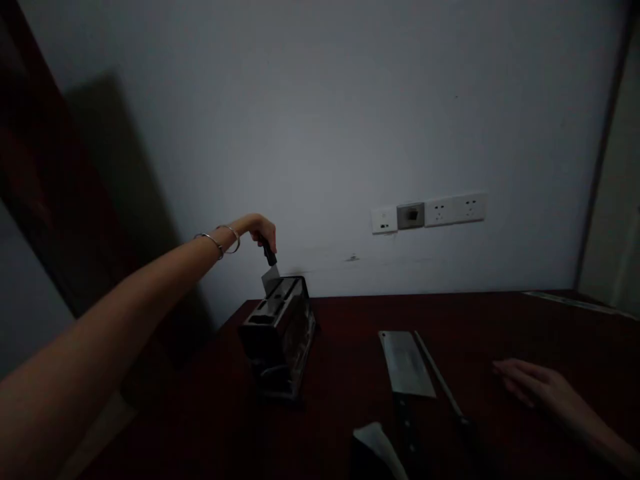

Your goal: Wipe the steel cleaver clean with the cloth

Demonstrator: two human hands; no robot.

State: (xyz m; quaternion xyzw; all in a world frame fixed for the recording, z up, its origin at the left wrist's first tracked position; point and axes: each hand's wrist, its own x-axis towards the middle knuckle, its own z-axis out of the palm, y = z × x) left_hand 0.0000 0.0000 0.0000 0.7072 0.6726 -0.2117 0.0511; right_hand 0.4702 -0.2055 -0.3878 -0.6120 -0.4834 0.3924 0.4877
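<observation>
My left hand [264, 230] grips the black handle of a knife [271, 279], holding it blade down over a dark knife block [273, 340]. The blade's lower end is at the slotted top of the block; how deep it sits I cannot tell. My right hand [533, 383] rests on the dark red table, its fingers stretched out and holding nothing. Between the block and that hand lie a cleaver [406, 363] with a black riveted handle and a thin sharpening rod [440, 373], side by side.
A dark object with a pale top [377, 443] is at the table's near edge, partly cut off. Wall sockets [455, 210] are on the wall behind the table [350, 313]. A flat pale strip [575, 303] lies at the back right. Dark wooden furniture [55, 167] stands at left.
</observation>
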